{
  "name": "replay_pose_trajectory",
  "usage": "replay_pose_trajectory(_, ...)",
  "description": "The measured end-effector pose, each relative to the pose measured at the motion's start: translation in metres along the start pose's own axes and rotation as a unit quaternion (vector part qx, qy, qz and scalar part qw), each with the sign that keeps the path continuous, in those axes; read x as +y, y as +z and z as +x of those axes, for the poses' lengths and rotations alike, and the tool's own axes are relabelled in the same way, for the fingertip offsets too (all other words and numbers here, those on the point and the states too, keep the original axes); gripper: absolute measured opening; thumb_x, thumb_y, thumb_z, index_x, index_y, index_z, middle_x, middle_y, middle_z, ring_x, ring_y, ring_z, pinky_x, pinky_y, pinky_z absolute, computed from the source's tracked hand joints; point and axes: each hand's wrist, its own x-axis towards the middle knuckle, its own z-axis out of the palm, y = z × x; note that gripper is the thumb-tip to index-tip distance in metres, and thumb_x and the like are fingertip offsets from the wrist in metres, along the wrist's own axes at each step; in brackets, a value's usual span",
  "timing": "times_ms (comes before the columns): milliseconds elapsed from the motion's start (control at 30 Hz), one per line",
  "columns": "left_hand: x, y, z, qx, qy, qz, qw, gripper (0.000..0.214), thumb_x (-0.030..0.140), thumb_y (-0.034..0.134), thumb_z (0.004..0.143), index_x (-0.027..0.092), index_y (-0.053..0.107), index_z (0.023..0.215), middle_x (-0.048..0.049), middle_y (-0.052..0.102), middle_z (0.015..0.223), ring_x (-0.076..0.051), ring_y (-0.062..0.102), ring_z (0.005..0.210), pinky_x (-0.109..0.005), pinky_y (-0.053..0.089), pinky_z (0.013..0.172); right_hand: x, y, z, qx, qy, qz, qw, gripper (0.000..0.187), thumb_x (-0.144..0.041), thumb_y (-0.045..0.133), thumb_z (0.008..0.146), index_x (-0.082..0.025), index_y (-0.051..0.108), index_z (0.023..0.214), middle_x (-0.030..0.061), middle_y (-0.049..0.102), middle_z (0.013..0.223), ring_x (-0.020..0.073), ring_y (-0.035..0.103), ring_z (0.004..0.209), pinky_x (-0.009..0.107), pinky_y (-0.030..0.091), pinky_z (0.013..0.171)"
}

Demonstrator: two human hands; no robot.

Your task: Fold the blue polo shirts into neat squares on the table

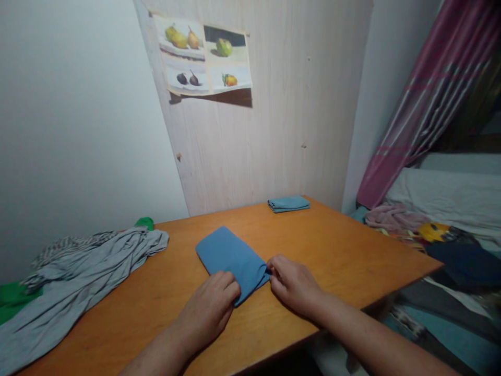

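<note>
A folded blue cloth [230, 253] lies flat on the wooden table [332, 245], angled from upper left to lower right. At its near left corner, the curled fingers of my left hand [213, 300] grip the edge. My right hand [293, 282] pinches the near right corner, where a small flap of fabric bunches up. The fingertips of both hands are partly hidden against the cloth, which looks like a folded garment, though its kind cannot be made out.
A folded teal cloth [288, 203] rests near the table's far edge. Crumpled grey clothing [97, 266] with green fabric [18, 300] lies at the left. Beyond the table's right edge are piled clothes [462, 261] and a pink curtain [415, 115]. A wall stands behind.
</note>
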Motion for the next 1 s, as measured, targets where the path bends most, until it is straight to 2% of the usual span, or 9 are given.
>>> replay_pose_trajectory(100, 0.001, -0.002, -0.001, -0.003, 0.002, -0.007, 1.0, 0.017, 0.007, 0.045, 0.085, 0.022, 0.051, 0.084, -0.0056, 0.057, 0.098, -0.021, 0.05, 0.091, -0.033, 0.043, 0.076, -0.004, 0.0, 0.005, -0.008, -0.012, -0.01, 1.0, 0.02, -0.023, 0.053, 0.092, -0.023, 0.062, 0.11, 0.0036, 0.066, 0.1, 0.0171, 0.06, 0.088, 0.027, 0.037, 0.074)
replay_pose_trajectory(233, 0.002, -0.003, -0.005, -0.002, -0.007, -0.029, 1.0, 0.017, 0.007, 0.045, 0.084, 0.022, 0.052, 0.088, -0.0057, 0.056, 0.099, -0.022, 0.05, 0.093, -0.034, 0.043, 0.079, -0.003, -0.002, 0.005, -0.021, -0.014, -0.035, 0.999, 0.012, -0.022, 0.052, 0.092, -0.021, 0.064, 0.091, 0.0019, 0.064, 0.087, 0.0153, 0.057, 0.078, 0.027, 0.033, 0.068)
replay_pose_trajectory(433, 0.001, 0.001, -0.009, 0.027, -0.016, -0.085, 0.996, 0.022, 0.005, 0.042, 0.083, 0.022, 0.054, 0.091, -0.0053, 0.056, 0.095, -0.022, 0.051, 0.093, -0.034, 0.044, 0.079, 0.01, -0.009, -0.008, -0.041, -0.013, -0.044, 0.998, 0.016, -0.018, 0.051, 0.09, -0.02, 0.064, 0.081, 0.0015, 0.062, 0.08, 0.0143, 0.055, 0.074, 0.027, 0.031, 0.065)
replay_pose_trajectory(600, 0.001, 0.003, -0.01, 0.056, -0.024, -0.115, 0.992, 0.02, 0.006, 0.047, 0.079, 0.021, 0.057, 0.087, -0.0046, 0.057, 0.089, -0.022, 0.054, 0.089, -0.033, 0.043, 0.076, -0.001, -0.021, 0.011, 0.004, 0.017, 0.008, 1.0, 0.022, -0.026, 0.049, 0.096, -0.019, 0.069, 0.089, 0.004, 0.067, 0.087, 0.0155, 0.059, 0.081, 0.027, 0.038, 0.071)
replay_pose_trajectory(667, 0.0, 0.004, -0.01, 0.066, -0.024, -0.126, 0.99, 0.019, 0.007, 0.048, 0.079, 0.021, 0.059, 0.087, -0.0046, 0.059, 0.088, -0.021, 0.055, 0.088, -0.032, 0.043, 0.076, -0.017, -0.024, 0.028, 0.026, 0.003, 0.033, 0.999, 0.029, -0.031, 0.045, 0.1, -0.019, 0.071, 0.097, 0.0057, 0.069, 0.094, 0.0166, 0.062, 0.088, 0.028, 0.042, 0.078)
replay_pose_trajectory(767, 0.0, 0.005, -0.011, 0.082, -0.026, -0.14, 0.986, 0.022, 0.009, 0.048, 0.081, 0.021, 0.064, 0.089, -0.0048, 0.062, 0.088, -0.021, 0.057, 0.087, -0.032, 0.044, 0.076, -0.046, -0.018, 0.052, 0.018, -0.037, 0.061, 0.997, 0.041, -0.036, 0.035, 0.104, -0.019, 0.068, 0.12, 0.0094, 0.07, 0.115, 0.0192, 0.062, 0.108, 0.032, 0.043, 0.095)
replay_pose_trajectory(833, 0.001, 0.005, -0.012, 0.087, -0.027, -0.143, 0.986, 0.024, 0.009, 0.047, 0.082, 0.021, 0.067, 0.089, -0.0048, 0.064, 0.087, -0.02, 0.059, 0.086, -0.031, 0.045, 0.076, -0.064, -0.005, 0.063, -0.011, -0.051, 0.053, 0.997, 0.049, -0.04, 0.031, 0.105, -0.016, 0.06, 0.135, 0.0135, 0.06, 0.139, 0.0235, 0.051, 0.13, 0.038, 0.036, 0.11)
replay_pose_trajectory(900, 0.002, 0.005, -0.013, 0.086, -0.027, -0.149, 0.985, 0.026, 0.008, 0.046, 0.082, 0.021, 0.067, 0.088, -0.0049, 0.065, 0.088, -0.02, 0.059, 0.087, -0.031, 0.045, 0.078, -0.076, 0.011, 0.068, -0.064, -0.042, 0.03, 0.997, 0.056, -0.047, 0.03, 0.104, -0.016, 0.051, 0.145, 0.0147, 0.044, 0.154, 0.0296, 0.032, 0.146, 0.05, 0.023, 0.118)
replay_pose_trajectory(1000, 0.001, 0.005, -0.017, 0.088, -0.044, -0.172, 0.98, 0.022, 0.01, 0.045, 0.084, 0.02, 0.064, 0.078, -0.0038, 0.065, 0.083, -0.017, 0.059, 0.081, -0.029, 0.045, 0.076, -0.083, 0.032, 0.067, -0.143, 0.004, -0.001, 0.99, 0.061, -0.057, 0.028, 0.101, -0.026, 0.045, 0.15, 0.0116, 0.031, 0.162, 0.0365, 0.015, 0.151, 0.07, 0.008, 0.114)
